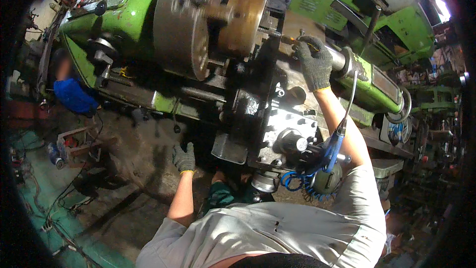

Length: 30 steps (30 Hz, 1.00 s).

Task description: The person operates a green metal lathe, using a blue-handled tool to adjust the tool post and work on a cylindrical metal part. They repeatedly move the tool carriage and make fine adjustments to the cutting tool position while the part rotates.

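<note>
My right hand (316,63), in a dark grey knit glove, reaches to the bar-like spindle of the green lathe tailstock (379,85). Its fingers are curled at the spindle's front end; what they grip is hidden. Left of it, a brass-coloured round workpiece (243,22) sits in the jaws of the large steel lathe chuck (178,25). My left hand (184,160), gloved alike, hangs low in front of the lathe, its thumb and fingers apart and holding nothing. Nearer to me than the right hand stands the tool post (290,136), lit brightly.
A blue air gun (333,150) with a long thin nozzle rests by the tool post, near a coiled blue hose (297,182). The tailstock handwheel (405,105) is at right. Cables (59,233) lie on the green floor at left, near a small wooden stand (82,144).
</note>
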Available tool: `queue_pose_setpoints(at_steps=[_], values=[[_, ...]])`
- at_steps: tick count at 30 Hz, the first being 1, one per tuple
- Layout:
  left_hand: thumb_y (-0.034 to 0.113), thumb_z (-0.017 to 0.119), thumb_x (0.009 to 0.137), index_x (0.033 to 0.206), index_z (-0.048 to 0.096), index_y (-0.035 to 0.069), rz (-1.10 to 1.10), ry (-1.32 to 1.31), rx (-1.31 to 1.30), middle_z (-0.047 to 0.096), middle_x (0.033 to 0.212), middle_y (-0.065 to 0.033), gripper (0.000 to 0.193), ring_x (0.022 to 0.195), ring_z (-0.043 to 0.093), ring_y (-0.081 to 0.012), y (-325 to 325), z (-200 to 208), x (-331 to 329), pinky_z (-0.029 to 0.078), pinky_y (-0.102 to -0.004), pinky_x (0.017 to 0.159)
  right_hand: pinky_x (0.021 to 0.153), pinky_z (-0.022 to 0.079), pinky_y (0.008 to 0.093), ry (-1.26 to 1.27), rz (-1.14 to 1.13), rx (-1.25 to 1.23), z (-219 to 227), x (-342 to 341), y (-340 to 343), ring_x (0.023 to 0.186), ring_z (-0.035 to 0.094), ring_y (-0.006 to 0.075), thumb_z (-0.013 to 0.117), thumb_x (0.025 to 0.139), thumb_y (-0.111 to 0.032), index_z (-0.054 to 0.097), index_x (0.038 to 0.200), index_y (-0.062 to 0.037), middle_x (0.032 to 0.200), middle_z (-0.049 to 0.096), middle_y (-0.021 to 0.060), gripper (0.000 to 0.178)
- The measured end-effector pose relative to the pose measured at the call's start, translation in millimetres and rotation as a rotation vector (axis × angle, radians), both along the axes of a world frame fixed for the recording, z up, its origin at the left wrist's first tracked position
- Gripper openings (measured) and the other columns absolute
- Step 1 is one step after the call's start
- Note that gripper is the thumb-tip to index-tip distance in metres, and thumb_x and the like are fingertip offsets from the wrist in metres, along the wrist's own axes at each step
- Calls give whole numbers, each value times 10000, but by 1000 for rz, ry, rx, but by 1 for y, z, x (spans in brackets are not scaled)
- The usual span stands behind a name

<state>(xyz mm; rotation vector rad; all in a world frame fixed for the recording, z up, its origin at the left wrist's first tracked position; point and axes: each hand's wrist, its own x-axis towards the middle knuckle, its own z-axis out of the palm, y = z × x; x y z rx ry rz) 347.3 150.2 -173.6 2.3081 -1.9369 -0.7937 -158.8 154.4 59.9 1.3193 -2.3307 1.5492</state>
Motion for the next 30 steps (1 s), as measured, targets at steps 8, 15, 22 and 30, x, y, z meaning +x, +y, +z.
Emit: queue_pose_setpoints(at_steps=[8,15,22,30], values=[[533,659,918,1495,480,24,-24,19,36,485,1528,-262,789,1397,463,-444,16,1,19,388,-495,1157,778,560,292,-249,-41,4,17,-30,-15,844,681,135,676,963,-143,708,1090,10,937,728,72,201],[532,667,907,1482,488,15,-63,0,73,504,1502,-271,793,1372,485,-447,24,12,36,418,-505,1129,669,515,303,-58,-144,53,38,-31,-15,753,647,119,685,934,-190,727,1024,-5,835,701,42,210],[545,674,897,1498,470,18,-47,-75,190,508,1504,-271,825,1360,504,-458,26,-2,47,428,-504,1119,531,543,331,-356,-28,77,33,-51,-44,593,647,185,674,910,-191,687,932,51,730,659,100,244],[528,662,905,1510,461,44,-34,-59,378,517,1503,-267,801,1350,520,-458,26,21,44,430,-508,1115,467,553,384,-270,-45,207,25,-70,-57,518,669,269,625,885,-165,658,855,85,683,639,145,254]])
